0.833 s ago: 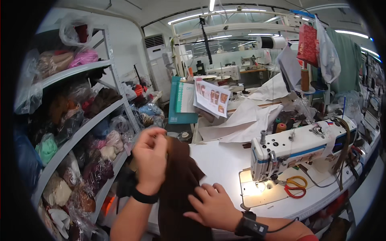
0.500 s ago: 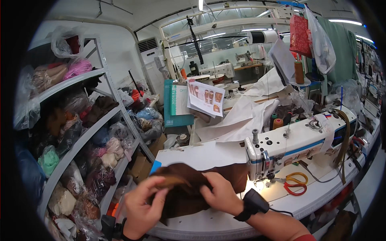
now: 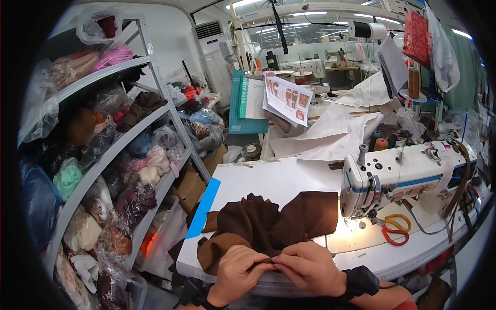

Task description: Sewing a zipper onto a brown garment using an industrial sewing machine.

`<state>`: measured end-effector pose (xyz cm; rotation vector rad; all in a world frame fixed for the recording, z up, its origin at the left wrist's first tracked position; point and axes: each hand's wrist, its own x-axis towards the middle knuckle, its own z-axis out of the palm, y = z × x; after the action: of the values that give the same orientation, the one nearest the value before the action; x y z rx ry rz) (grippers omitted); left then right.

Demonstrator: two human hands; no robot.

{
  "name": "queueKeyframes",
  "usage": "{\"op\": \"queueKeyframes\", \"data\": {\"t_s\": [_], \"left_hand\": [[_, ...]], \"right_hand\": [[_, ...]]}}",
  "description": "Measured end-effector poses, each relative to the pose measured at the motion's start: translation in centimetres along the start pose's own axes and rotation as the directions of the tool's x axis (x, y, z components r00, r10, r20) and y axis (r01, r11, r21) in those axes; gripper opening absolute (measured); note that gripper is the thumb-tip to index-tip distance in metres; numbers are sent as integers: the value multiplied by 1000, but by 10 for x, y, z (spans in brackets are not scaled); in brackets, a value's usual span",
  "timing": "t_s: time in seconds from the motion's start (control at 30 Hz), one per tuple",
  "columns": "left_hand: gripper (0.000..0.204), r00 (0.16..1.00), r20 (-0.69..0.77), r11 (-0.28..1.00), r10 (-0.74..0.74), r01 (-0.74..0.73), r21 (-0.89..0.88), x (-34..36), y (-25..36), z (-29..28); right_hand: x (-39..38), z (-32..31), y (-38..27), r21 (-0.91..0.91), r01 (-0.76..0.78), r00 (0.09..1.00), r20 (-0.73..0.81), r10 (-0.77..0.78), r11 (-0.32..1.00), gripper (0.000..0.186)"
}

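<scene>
Brown, matt cloth lies rumpled on the white table, left of the sewing machine, its near edge at the person's fingers. Left hand and right hand sit side by side, thumbs and fingertips apparently pinched on that edge, though the bit between them is too small to read clearly. It should handle light, soft and limp, with little slip and little risk of breaking; edges look the best hold. Lettering shows on the loose sheets and notebook behind; none is visible on the cloth
</scene>
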<state>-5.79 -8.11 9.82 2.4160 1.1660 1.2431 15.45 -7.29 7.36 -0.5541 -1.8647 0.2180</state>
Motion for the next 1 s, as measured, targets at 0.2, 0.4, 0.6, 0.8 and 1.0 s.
{"op": "queueKeyframes", "data": {"t_s": [0.2, 0.4, 0.6, 0.8, 1.0], "left_hand": [[19, 986, 24, 984, 163, -164, 68, 2, -1, 1], [18, 958, 40, 949, 284, -287, 129, 4, 0, 1], [18, 970, 53, 971, 238, -240, 21, 2, 1, 7], [16, 991, 122, 980, 55, -30, -196, -4, -3, 8], [12, 1000, 0, 997, -11, 11, -70, 5, -5, -18]], "right_hand": [[2, -4, 0, -130, 103, 993, 69, -95, 986, 29], [6, -12, -2, -241, 224, 963, 203, -176, 945, 28], [-3, -6, 1, -44, 1, 1000, 2, -1, 999, 19], [-14, 2, 10, 68, -120, 990, 88, 114, 990, 18], [-19, -4, -1, -100, -288, 912, 275, 305, 952, 31]]}}
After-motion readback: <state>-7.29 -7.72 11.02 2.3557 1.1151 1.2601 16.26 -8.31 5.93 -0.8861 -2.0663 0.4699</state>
